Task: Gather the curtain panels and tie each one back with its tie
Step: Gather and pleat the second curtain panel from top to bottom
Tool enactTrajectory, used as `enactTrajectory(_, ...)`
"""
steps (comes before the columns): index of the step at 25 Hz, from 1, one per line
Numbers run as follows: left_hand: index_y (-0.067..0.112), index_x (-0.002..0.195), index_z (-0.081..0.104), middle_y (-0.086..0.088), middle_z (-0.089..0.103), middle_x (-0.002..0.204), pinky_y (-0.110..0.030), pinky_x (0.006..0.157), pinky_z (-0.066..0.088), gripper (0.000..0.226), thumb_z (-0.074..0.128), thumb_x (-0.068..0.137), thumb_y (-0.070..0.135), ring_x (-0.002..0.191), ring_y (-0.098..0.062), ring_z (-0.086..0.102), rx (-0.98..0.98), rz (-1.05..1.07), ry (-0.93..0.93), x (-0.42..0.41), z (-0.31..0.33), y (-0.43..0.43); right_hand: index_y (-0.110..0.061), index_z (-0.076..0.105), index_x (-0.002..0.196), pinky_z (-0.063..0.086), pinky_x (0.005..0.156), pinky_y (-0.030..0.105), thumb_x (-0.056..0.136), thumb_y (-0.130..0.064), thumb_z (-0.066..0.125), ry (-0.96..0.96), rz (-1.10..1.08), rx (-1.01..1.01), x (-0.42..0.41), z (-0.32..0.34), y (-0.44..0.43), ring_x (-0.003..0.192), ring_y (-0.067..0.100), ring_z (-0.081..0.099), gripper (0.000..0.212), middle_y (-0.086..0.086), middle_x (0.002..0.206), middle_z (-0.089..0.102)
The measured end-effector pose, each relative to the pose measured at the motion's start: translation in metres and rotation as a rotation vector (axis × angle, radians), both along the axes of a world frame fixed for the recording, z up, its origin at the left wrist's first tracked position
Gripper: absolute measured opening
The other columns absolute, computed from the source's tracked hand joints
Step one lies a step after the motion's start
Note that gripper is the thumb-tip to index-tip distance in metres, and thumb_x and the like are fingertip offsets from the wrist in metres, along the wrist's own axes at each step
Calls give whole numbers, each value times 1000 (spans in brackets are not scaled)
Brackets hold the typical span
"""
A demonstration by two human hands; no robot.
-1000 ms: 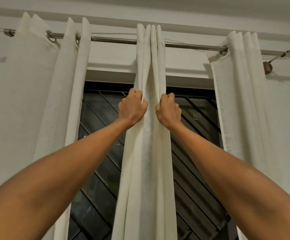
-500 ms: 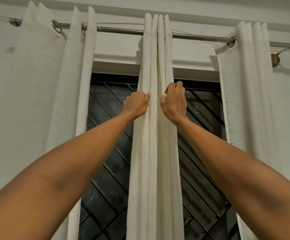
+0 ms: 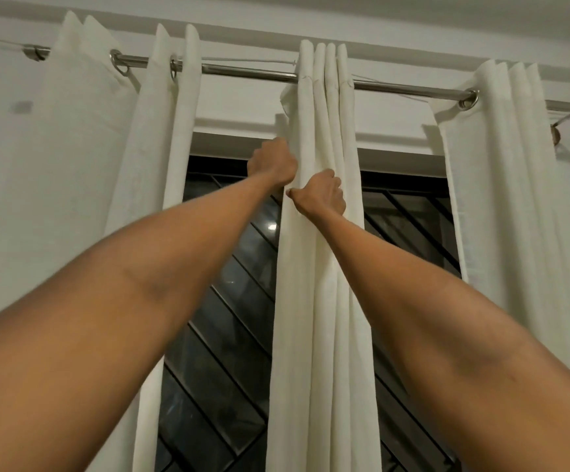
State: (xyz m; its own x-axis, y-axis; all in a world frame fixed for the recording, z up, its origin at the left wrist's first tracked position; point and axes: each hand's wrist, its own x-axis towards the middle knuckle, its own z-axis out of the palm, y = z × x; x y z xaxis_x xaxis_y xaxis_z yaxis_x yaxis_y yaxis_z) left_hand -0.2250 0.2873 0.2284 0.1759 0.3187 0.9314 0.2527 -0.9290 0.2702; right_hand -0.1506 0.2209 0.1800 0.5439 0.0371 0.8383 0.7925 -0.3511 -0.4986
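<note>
Three white curtain panels hang from a steel rod (image 3: 249, 70). The middle panel (image 3: 321, 301) is bunched into narrow folds in front of the dark window. My left hand (image 3: 271, 163) grips its left edge high up, fingers curled into the cloth. Just below and to the right, my right hand (image 3: 321, 195) grips the folds from the front. The left panel (image 3: 161, 172) and the right panel (image 3: 501, 199) hang loose at the sides. No tie is in view.
Behind the curtains is a dark window (image 3: 229, 318) with a diagonal metal grille. The white wall runs on both sides. A rod bracket (image 3: 556, 134) sticks out at the far right.
My left hand has risen along the middle panel's left edge. My right hand has dropped and moved left onto the front of the folds. The view has shifted to the left.
</note>
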Motion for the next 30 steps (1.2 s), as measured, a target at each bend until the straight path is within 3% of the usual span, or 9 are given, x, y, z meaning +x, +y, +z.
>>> enactTrajectory(3, 11, 117, 62, -7, 65, 120, -39, 77, 55, 31, 52, 97, 33, 102, -32, 66, 19, -32, 24, 11, 30, -21, -11, 64, 110, 57, 75, 39, 89, -34, 69, -83, -77, -90, 5, -25, 4, 91, 27, 65, 31, 8, 111, 63)
enactTrajectory(6, 11, 134, 55, -11, 56, 141, -35, 89, 51, 41, 50, 98, 29, 120, -33, 59, 4, 57, 103, 25, 48, -41, -11, 67, 95, 56, 73, 38, 91, -14, 58, -185, -59, -167, 0, -51, 4, 85, 28, 64, 10, 7, 95, 66)
enactTrajectory(10, 9, 130, 60, -11, 60, 136, -36, 95, 49, 34, 50, 98, 14, 126, -31, 57, 37, 153, 34, 39, 59, -46, -13, 64, 79, 57, 64, 39, 90, -11, 52, -258, -17, -184, -7, -68, 0, 72, 27, 64, 16, 4, 78, 65)
enactTrajectory(14, 6, 124, 62, -13, 62, 129, -36, 91, 51, 30, 53, 95, 1, 121, -33, 60, 22, 173, -61, 34, 66, -28, -11, 65, 87, 48, 61, 35, 95, -14, 49, -273, -54, -268, -8, -71, -9, 75, 27, 62, 18, 5, 86, 64)
enactTrajectory(18, 4, 125, 60, -13, 63, 128, -35, 82, 49, 27, 53, 99, 4, 115, -32, 63, 76, 197, -76, 30, 46, -23, -11, 65, 92, 46, 60, 34, 97, -16, 49, -225, -49, -242, -7, -72, -7, 77, 26, 62, 18, 5, 87, 63)
enactTrajectory(20, 5, 127, 59, -11, 66, 120, -35, 75, 49, 31, 52, 97, 2, 107, -30, 65, 49, 151, -65, 28, 30, -19, -12, 64, 93, 49, 60, 33, 96, -15, 51, -215, -32, -238, -12, -79, -5, 75, 24, 62, 14, 4, 85, 62)
enactTrajectory(22, 7, 113, 62, -9, 67, 106, -34, 69, 49, 19, 56, 95, 2, 100, -29, 67, 17, 137, -1, 28, 1, -20, -14, 64, 96, 56, 65, 36, 96, -14, 54, -215, -17, -224, -15, -88, -4, 75, 23, 62, 10, 3, 86, 63)
enactTrajectory(27, 4, 112, 65, -14, 67, 116, -38, 76, 51, 18, 57, 96, 5, 107, -34, 66, -64, 113, 126, 32, -81, -22, -18, 60, 93, 59, 62, 39, 91, -10, 62, -162, 31, -175, -19, -122, -12, 72, 21, 64, 8, 0, 82, 63)
enactTrajectory(30, 4, 109, 65, -15, 68, 115, -37, 73, 47, 16, 56, 95, 6, 105, -34, 67, -104, 87, 146, 25, -115, -24, -15, 55, 104, 58, 64, 40, 91, -7, 63, -123, 21, -162, -20, -144, -20, 76, 22, 63, 18, 3, 90, 62)
